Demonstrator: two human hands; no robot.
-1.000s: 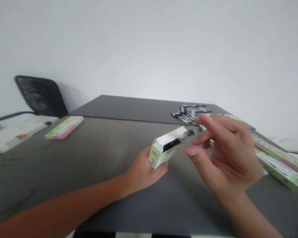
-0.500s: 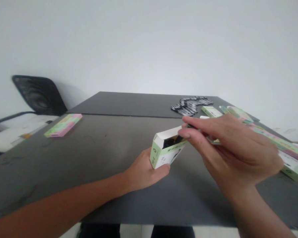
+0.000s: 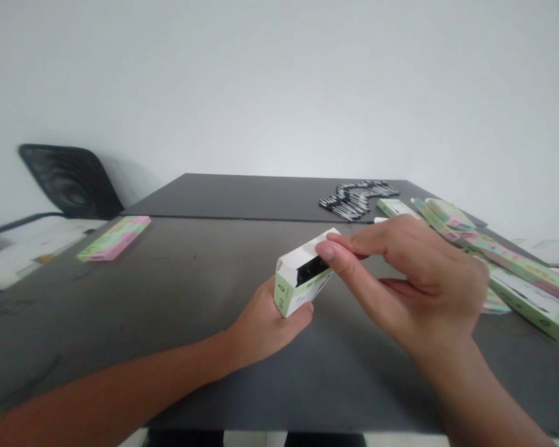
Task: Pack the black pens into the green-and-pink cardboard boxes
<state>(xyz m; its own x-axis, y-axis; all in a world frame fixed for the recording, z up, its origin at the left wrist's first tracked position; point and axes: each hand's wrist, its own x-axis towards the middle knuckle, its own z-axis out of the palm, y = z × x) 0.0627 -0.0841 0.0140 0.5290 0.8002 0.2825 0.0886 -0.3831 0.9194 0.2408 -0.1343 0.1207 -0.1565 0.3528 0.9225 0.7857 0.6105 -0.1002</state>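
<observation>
Lower and closer to the left, the fingertips of the right hand (image 3: 414, 279) now meet the mouth of the small carton (image 3: 285, 290), and the dark piece they hold above it half a second earlier no longer shows there, so it may be further inside. Thumb and forefinger are close together at the rim; whether they pinch anything, I cannot tell. The left hand (image 3: 270, 323) is clamped around the carton, holding it tilted above the grey table (image 3: 190, 298), its opening showing dark contents (image 3: 310, 271). Its green end bears a round mark and short characters, too blurred to read; no brand is legible. To the right lie a green-and-white box (image 3: 535, 304) and a long pink-and-green pack (image 3: 522, 261); to the left, a pink-and-green box (image 3: 116, 239). Farther back, slim black-and-white sticks (image 3: 354, 202) lie in uneven rows, before a pale wall (image 3: 279, 93).
</observation>
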